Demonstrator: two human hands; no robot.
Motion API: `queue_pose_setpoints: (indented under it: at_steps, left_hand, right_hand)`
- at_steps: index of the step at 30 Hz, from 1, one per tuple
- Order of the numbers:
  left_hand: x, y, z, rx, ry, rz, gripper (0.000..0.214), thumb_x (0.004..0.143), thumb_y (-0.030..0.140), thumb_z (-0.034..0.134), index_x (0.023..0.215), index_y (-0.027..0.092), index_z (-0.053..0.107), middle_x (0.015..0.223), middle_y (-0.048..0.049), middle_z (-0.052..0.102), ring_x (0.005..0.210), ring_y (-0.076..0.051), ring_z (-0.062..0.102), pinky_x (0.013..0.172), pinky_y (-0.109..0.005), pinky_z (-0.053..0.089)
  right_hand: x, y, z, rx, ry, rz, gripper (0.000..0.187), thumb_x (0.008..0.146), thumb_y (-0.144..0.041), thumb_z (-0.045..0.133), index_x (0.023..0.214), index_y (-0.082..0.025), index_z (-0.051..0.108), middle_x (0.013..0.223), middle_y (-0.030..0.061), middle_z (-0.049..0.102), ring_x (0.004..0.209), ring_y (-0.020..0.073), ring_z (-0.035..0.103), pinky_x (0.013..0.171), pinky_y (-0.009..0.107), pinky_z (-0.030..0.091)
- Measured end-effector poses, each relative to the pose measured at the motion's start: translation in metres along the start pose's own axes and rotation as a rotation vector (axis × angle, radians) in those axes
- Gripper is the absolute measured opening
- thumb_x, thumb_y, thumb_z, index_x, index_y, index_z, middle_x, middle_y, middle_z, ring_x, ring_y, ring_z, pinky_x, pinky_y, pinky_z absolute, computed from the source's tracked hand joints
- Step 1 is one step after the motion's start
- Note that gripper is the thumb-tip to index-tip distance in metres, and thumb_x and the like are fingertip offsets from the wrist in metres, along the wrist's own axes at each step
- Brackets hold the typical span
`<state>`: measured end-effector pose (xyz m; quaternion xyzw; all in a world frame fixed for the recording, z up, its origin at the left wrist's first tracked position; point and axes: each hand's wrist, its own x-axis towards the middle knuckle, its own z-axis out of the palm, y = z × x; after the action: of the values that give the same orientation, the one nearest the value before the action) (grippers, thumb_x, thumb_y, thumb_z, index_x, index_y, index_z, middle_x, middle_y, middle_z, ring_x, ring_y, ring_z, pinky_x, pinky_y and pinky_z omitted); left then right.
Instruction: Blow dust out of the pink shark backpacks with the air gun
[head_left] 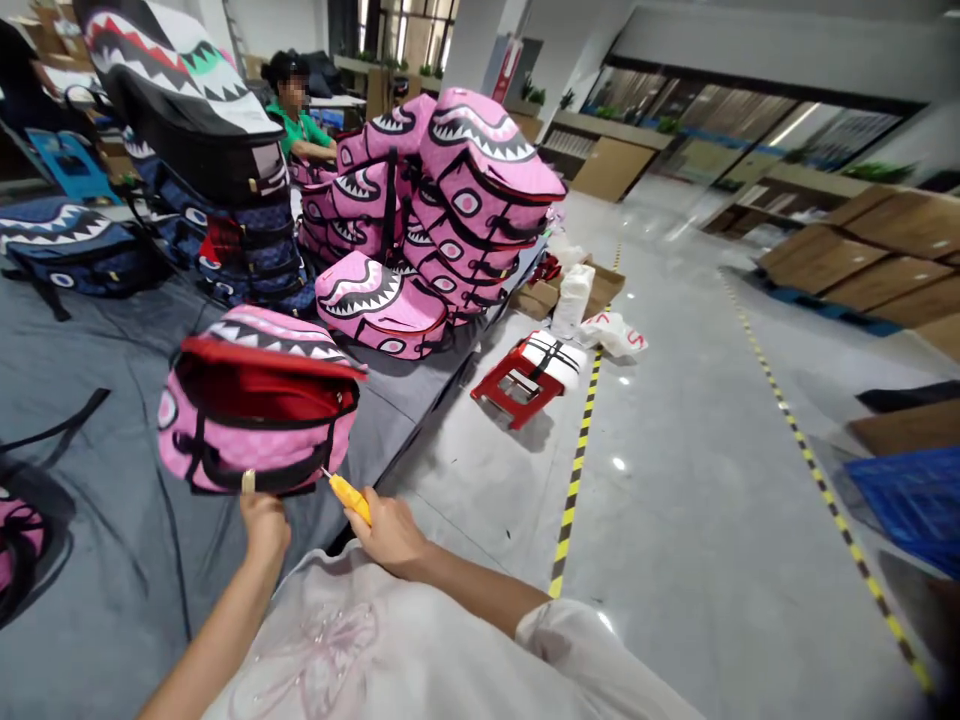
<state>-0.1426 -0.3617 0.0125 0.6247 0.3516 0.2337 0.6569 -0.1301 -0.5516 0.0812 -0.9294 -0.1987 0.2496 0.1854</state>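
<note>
Pink backpack point(262, 445) sits unzipped, red lining showing, on gray-covered table point(405, 400), near left. Left hand point(266, 525) at its near side, by small tan tag point(249, 482); fingers curled, can't tell if pinching. Right hand point(386, 532) has fingers wrapped around yellow-handled tool point(350, 498), thin tip at bag's near right corner. Pink backpack stack point(480, 205) farther off; red stool point(517, 385) on floor, right.

A loose, softly creased white top point(450, 660) carries a pale pink butterfly-like motif point(334, 642), drawn in fine lines and dotted with small bright specks. Right of the motif, a wide white sleeve point(562, 640) ends in a loose hem; beyond the motif, left hand point(265, 525) and right hand point(390, 535) are bare.
</note>
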Motion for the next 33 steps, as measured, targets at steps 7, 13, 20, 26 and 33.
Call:
queue_pose_setpoints:
  at_steps: [7,13,20,26,33]
  left_hand:
    - [-0.067,-0.027,-0.051,0.607,-0.480,0.008,0.054,0.076,0.053,0.069,0.114,0.016,0.071,0.114,-0.0173,0.073,0.111,-0.035,0.068,0.097,-0.050,0.053]
    - [-0.017,-0.019,-0.043,1.249,-0.569,0.529,0.083,0.069,0.008,0.068,0.149,0.019,0.049,0.159,-0.0146,0.038,0.148,-0.036,0.032,0.120,-0.055,0.026]
    - [0.031,0.050,-0.027,1.212,-0.141,0.302,0.046,0.087,0.021,0.050,0.130,0.023,0.067,0.107,-0.0095,0.077,0.096,-0.028,0.073,0.081,-0.034,0.051]
    - [0.056,0.103,-0.022,1.069,-0.065,0.264,0.040,0.091,0.046,0.050,0.103,0.017,0.076,0.093,-0.0118,0.077,0.086,-0.028,0.070,0.068,-0.029,0.042]
    - [0.056,0.102,-0.015,1.008,-0.148,0.254,0.038,0.088,0.043,0.053,0.101,0.016,0.076,0.086,-0.0087,0.075,0.077,-0.024,0.066,0.064,-0.027,0.038]
  right_hand:
    - [0.016,0.069,0.055,0.080,-0.204,0.222,0.042,0.100,-0.049,0.043,0.116,-0.018,0.065,0.103,0.0110,0.074,0.092,0.0236,0.069,0.066,0.027,0.040]
    - [0.004,0.112,0.062,0.158,-0.165,0.225,0.036,0.097,-0.048,0.047,0.105,-0.017,0.066,0.091,0.0102,0.072,0.082,0.0212,0.066,0.062,0.027,0.037]
    - [-0.021,0.135,0.079,1.062,-0.227,0.306,0.056,0.081,-0.078,0.045,0.076,-0.023,0.048,0.047,-0.0084,0.033,0.039,0.0099,0.030,0.042,0.024,0.026]
    - [-0.013,0.150,0.067,1.148,-0.201,0.440,0.062,0.075,-0.084,0.046,0.072,-0.022,0.048,0.047,-0.0077,0.035,0.038,0.0094,0.032,0.042,0.025,0.031]
    - [-0.033,0.134,0.060,0.627,0.120,0.185,0.053,0.089,-0.072,0.036,0.076,-0.023,0.051,0.055,0.0022,0.057,0.057,0.0193,0.056,0.064,0.032,0.045]
